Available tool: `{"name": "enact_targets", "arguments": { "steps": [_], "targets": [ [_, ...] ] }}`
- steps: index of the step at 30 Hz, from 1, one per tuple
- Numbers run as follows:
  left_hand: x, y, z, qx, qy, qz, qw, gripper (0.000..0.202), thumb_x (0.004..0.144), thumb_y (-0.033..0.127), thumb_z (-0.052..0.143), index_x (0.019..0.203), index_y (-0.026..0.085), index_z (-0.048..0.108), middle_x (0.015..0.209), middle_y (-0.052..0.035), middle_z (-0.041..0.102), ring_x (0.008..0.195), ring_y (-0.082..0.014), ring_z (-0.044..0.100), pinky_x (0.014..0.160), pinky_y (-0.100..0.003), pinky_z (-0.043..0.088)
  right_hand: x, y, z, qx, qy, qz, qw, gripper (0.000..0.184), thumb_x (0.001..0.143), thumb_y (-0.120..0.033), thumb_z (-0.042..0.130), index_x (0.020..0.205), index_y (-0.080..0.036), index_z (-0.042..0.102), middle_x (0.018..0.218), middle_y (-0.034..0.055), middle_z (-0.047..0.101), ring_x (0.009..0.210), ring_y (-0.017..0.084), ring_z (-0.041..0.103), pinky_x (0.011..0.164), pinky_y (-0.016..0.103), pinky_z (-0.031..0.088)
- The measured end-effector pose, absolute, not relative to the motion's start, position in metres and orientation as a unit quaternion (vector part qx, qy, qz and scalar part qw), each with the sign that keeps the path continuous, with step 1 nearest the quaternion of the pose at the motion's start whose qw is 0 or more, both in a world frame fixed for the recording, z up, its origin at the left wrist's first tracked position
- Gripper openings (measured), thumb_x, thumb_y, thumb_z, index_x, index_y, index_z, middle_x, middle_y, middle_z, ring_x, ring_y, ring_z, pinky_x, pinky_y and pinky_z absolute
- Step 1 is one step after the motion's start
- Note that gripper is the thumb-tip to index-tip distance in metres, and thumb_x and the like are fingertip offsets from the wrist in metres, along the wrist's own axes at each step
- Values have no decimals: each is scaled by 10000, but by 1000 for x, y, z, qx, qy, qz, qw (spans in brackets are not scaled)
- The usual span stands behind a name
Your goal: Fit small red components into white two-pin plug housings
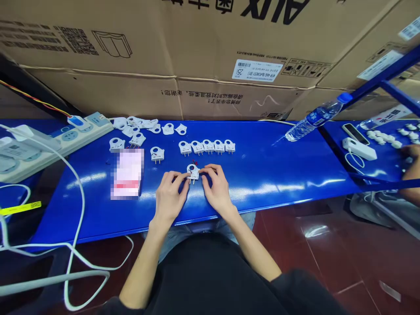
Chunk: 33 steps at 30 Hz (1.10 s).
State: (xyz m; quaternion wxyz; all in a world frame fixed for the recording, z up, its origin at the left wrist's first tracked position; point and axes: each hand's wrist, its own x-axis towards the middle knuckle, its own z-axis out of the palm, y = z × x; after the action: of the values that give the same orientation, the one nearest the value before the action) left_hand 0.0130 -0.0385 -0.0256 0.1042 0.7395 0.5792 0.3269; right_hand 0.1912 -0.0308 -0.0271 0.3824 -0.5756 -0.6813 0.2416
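Observation:
A white two-pin plug housing (192, 172) with a round opening lies on the blue table in front of me, its pins towards me. Small red wires (194, 162) show at its top edge. My left hand (171, 194) grips the housing's left side with its fingertips, and my right hand (216, 186) has its fingertips at the right side. Both hands have curled fingers. Just beyond them stands a row of several similar plug housings (208, 146). One more plug housing (157, 154) sits apart to the left, and a loose pile of white plug parts (134, 124) lies farther back.
A pixelated flat object (127, 175) lies left of my hands. A power strip (68, 136) with white cables (78, 197) occupies the left end. Behind the table stand large cardboard boxes (131, 92). At right are a water bottle (316, 117), a blue frame and another person's hand (411, 159).

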Motion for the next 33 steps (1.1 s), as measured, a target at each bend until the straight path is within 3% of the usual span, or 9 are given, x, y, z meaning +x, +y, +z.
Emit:
{"name": "enact_targets", "arguments": {
  "steps": [8,16,24,33],
  "targets": [
    [12,-39,-25,714,621,310,91,407,1003,311,561,1398,247,636,1132,-105,620,1101,-282,588,892,-390,532,190,-31,-26,-569,-715,223,338,243,999,-198,583,1203,-230,713,1284,104,641,1203,248,627,1054,405,522],
    [12,-38,-26,707,628,310,96,303,1022,313,529,1250,225,708,1118,-108,633,1081,-280,579,904,-403,519,191,-31,-23,-567,-730,217,315,211,995,-228,632,1184,-251,722,1282,90,657,1155,247,624,1029,408,515],
    [11,-37,-27,717,598,347,84,266,1016,282,564,1226,203,708,1087,-96,645,1065,-259,593,880,-368,521,191,-31,-26,-558,-736,221,313,204,1006,-289,649,1195,-252,716,1294,85,653,1165,251,606,1033,408,497],
    [13,-37,-25,748,570,336,44,227,1017,281,571,1126,222,761,1025,-87,656,948,-232,578,840,-366,529,191,-31,-24,-554,-737,222,317,228,1012,-227,610,1205,-260,726,1283,78,654,1135,239,615,1024,396,497]
  ]
}}
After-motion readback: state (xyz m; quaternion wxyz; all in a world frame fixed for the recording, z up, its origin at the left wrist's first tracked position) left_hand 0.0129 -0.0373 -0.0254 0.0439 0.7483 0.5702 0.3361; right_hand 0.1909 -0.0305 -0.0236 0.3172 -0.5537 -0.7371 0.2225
